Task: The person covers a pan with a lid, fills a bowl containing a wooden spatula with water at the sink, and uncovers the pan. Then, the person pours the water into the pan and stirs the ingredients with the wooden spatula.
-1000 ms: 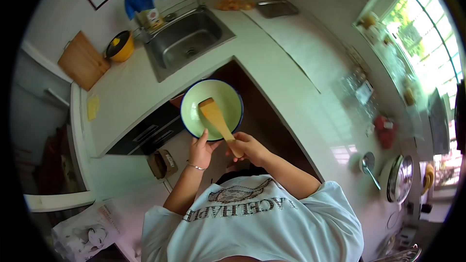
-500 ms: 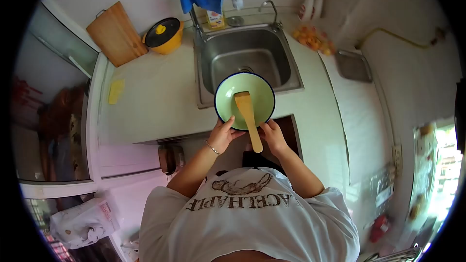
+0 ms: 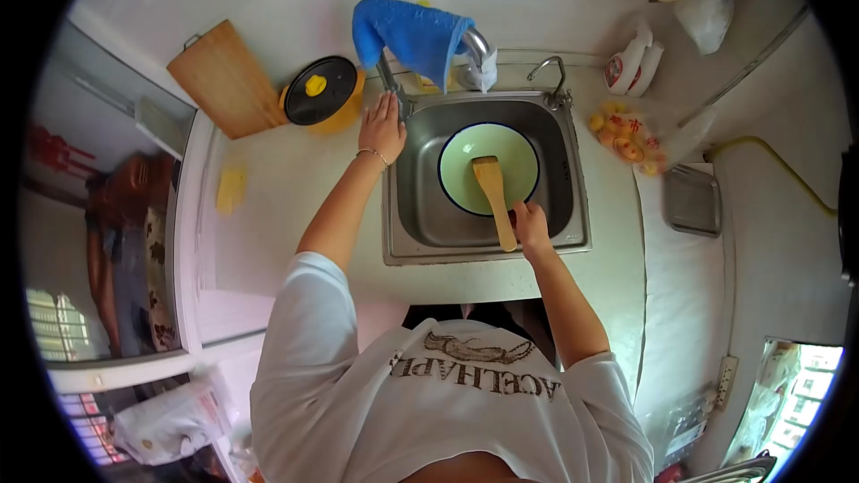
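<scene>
A pale green enamel bowl with a dark blue rim is over the steel sink. A wooden spatula lies in it, its handle sticking out over the near rim. My right hand grips the bowl's near right edge beside the spatula handle; the fingertips are partly hidden. My left hand reaches to the base of the faucet with fingers stretched out. I cannot tell how firmly it touches the faucet. A blue cloth drapes over the faucet.
A yellow pot with a black lid and a wooden cutting board stand on the left. Right of the sink are a small second tap, a bag of orange items, white bottles and a metal tray.
The bowl with the spatula has moved forward from the counter's front edge to over the sink. My left hand has let go of the bowl and reached to the faucet.
</scene>
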Tool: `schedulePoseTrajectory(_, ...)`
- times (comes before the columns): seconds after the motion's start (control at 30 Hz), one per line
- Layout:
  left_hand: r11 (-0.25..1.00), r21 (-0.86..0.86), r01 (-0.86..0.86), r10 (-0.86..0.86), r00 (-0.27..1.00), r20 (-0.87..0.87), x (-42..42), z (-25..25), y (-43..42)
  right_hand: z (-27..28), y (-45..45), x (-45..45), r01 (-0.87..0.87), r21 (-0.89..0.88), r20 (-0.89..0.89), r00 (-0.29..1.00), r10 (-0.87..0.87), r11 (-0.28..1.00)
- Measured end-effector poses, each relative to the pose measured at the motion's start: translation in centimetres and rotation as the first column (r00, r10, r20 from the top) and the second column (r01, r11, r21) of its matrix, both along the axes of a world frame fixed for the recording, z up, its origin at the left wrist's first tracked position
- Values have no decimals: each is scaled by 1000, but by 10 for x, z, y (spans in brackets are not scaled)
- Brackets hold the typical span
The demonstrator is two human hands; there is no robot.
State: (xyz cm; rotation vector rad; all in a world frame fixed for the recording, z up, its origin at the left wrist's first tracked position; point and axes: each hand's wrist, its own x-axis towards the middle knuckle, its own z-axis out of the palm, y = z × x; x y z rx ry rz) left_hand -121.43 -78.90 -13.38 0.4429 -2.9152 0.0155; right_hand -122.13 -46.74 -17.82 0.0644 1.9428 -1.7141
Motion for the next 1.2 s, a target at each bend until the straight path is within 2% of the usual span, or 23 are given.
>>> schedulePoseTrajectory(0.03,1000,-1,-21,21,998,67,-8,-8,-6,2,-4,-3,32,-23,20,999,-31,999)
schedulePoseTrajectory(0.17,1000,24,-12,11,999,52,-15,-26,-13,11,-20,-17,87,-1,34,996,-87,996)
schedulePoseTrajectory(0.33,999,-21,39,-40,997,-60,-3,-25,-5,-11,-31,-35,68,-25,39,997,-67,997)
schedulePoseTrajectory(0.43,999,22,35,-33,995,-93,1,-26,-3,-5,-39,-38,96,-39,57,994,-94,995)
schedulePoseTrajectory(0.67,998,38,57,-54,996,-67,8,-28,-5,10,-48,-37,109,-57,96,990,-103,992)
schedulePoseTrajectory(1.2,997,62,39,-36,998,-58,16,-31,2,3,-49,-38,145,-88,97,986,-137,985)
